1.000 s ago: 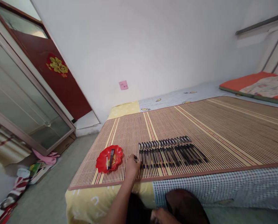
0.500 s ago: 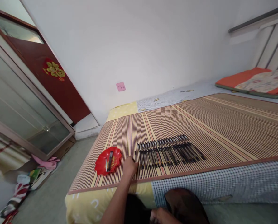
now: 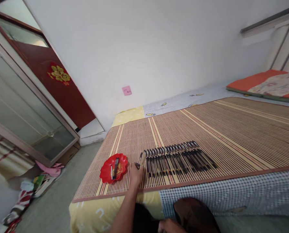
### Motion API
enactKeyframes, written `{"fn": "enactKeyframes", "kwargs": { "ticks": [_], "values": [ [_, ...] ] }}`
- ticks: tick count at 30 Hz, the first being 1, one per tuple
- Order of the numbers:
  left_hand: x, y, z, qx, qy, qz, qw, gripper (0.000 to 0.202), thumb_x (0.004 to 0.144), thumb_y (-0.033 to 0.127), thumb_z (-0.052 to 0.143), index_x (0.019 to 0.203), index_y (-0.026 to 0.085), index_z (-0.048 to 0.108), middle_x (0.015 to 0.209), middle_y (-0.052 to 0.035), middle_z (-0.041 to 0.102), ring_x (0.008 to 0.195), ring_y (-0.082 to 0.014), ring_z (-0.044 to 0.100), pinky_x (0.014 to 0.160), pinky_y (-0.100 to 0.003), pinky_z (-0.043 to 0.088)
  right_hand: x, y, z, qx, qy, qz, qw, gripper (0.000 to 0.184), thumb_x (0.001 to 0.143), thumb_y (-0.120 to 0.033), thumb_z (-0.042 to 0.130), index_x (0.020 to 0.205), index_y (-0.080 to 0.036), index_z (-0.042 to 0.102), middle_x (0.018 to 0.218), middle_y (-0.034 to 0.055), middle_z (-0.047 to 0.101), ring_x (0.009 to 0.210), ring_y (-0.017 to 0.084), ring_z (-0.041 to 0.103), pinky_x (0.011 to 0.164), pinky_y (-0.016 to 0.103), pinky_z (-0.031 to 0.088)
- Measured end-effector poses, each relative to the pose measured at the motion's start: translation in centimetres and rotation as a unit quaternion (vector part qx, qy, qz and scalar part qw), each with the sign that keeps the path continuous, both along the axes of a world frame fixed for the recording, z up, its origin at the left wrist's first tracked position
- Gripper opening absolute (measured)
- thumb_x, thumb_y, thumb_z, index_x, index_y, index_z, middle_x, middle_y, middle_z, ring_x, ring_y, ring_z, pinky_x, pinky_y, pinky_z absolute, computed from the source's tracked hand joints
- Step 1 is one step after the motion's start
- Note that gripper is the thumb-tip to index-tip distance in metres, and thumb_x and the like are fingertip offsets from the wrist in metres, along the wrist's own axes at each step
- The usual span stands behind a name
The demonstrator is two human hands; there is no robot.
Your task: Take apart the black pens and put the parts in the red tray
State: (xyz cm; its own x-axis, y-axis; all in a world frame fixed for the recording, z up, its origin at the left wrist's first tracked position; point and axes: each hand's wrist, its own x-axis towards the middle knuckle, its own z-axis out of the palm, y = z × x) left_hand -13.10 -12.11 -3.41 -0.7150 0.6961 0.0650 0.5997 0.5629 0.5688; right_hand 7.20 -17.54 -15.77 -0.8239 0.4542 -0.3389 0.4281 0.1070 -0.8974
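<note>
A long row of several dark pens (image 3: 180,158) lies side by side on the striped bamboo mat (image 3: 232,136) that covers the bed. My left hand (image 3: 136,176) is at the row's left end, fingers pinched on one pen (image 3: 140,159) lifted off the mat and tilted up. Left of it a red flower-shaped dish (image 3: 113,167) holds a black pen and a thin white piece. My right hand (image 3: 167,227) shows only partly at the bottom edge, low by my dark-clad knees; its fingers are hidden.
The bed's near edge shows a yellow sheet and a checked sheet (image 3: 222,194). An orange pillow (image 3: 268,84) lies at the far right. A glass door (image 3: 25,106) and clutter (image 3: 35,184) on the floor are to the left.
My left hand has picked up the leftmost pen from the mat; it now tilts up in my fingers. The camera shifted slightly.
</note>
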Motion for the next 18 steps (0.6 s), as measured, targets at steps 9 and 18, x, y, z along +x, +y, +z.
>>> {"fn": "enactKeyframes", "kwargs": {
  "ticks": [9, 18],
  "values": [
    [1.3, 0.8, -0.1, -0.043, -0.002, 0.001, 0.999, 0.020, 0.082, 0.033, 0.068, 0.091, 0.017, 0.058, 0.087, -0.0088, 0.071, 0.081, -0.0220, 0.066, 0.065, -0.028, 0.038, -0.5, 0.1, -0.5, -0.048, -0.056, 0.028, 0.997, 0.032, 0.089, -0.049, 0.060, 0.083, -0.018, 0.066, 0.082, 0.0016, 0.067, 0.076, 0.017, 0.063, 0.074, 0.034, 0.051],
    [1.3, 0.3, 0.6, -0.073, 0.011, 0.016, 0.997, 0.018, 0.084, 0.023, 0.060, 0.100, 0.015, 0.058, 0.096, -0.0132, 0.073, 0.090, -0.0243, 0.068, 0.071, -0.029, 0.040, 0.2, -0.2, -1.0, -0.024, -0.016, 0.006, 1.000, 0.022, 0.070, -0.045, 0.069, 0.067, -0.023, 0.069, 0.065, 0.0011, 0.066, 0.075, 0.022, 0.063, 0.071, 0.032, 0.045]
  ]
}}
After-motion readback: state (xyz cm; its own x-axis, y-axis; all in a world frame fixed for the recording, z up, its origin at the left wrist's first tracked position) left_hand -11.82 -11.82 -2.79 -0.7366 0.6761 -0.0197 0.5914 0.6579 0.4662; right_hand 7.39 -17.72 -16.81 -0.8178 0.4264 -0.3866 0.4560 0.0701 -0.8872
